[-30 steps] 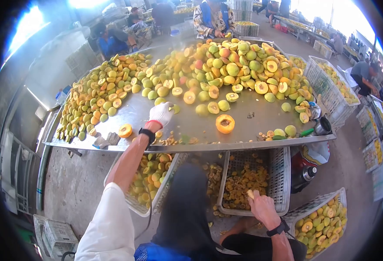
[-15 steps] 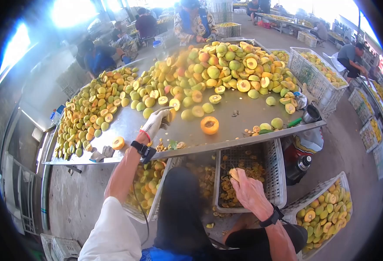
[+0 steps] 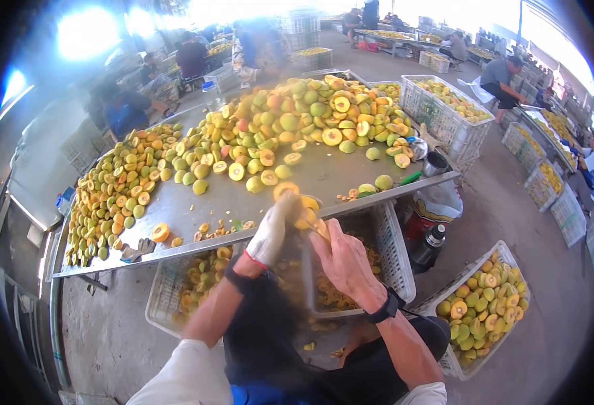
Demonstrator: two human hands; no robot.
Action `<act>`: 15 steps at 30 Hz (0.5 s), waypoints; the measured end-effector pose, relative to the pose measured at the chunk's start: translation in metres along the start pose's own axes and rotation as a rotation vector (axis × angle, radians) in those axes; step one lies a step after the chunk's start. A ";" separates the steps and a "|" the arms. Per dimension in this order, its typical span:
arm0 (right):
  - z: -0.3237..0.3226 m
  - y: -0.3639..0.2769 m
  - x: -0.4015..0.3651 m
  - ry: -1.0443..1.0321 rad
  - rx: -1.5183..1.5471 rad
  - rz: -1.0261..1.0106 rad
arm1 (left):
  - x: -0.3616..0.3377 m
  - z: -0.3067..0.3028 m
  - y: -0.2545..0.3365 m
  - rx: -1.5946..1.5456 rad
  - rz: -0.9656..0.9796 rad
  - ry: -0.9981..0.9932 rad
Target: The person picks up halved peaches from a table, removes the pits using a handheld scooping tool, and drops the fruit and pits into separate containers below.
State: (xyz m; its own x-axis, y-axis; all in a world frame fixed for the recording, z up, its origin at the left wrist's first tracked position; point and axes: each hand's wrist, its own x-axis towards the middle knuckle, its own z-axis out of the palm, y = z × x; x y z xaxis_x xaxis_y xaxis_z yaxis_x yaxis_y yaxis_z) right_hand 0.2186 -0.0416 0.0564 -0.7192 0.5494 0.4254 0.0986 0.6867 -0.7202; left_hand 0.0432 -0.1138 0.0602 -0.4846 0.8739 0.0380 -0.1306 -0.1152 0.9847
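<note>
Left hand (image 3: 274,229), in a white glove, is raised in front of the table (image 3: 324,172) edge. Its fingers are curled around a yellow fruit (image 3: 305,210), which is off the table and held between the two hands, above the crate (image 3: 394,253). Motion blur hides the details of the fruit.

Right hand (image 3: 343,260) is bare, with a black watch (image 3: 383,309) at the wrist. Its fingertips are bunched against the near side of the fruit. We cannot tell whether it holds anything of its own.

The crate hangs just under the table edge, with scraps inside. A second crate (image 3: 168,297) to its left holds fruit halves. We note a flask (image 3: 426,244) on the floor beside the first crate, and a floor crate (image 3: 486,304) of cut halves further right.

On the table, a big heap of fruit (image 3: 297,115) lies whole and halved, and loose pits (image 3: 216,229) lie near the front edge. Other people are working at the tables beyond.
</note>
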 end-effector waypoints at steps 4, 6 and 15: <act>0.003 0.017 -0.003 0.048 -0.070 0.028 | 0.008 0.022 -0.024 0.037 0.085 0.028; 0.006 0.026 -0.002 0.049 -0.070 0.066 | 0.008 0.034 -0.023 0.048 0.193 -0.040; 0.027 0.033 0.006 0.035 0.384 0.042 | 0.017 0.045 -0.038 -0.076 0.188 0.169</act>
State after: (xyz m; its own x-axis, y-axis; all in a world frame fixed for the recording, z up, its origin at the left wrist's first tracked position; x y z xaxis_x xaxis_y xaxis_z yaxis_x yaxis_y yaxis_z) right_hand 0.1993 -0.0287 0.0201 -0.6951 0.5940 0.4049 -0.1422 0.4385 -0.8874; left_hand 0.0788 -0.0738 0.0309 -0.6435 0.7430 0.1840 -0.0863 -0.3093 0.9471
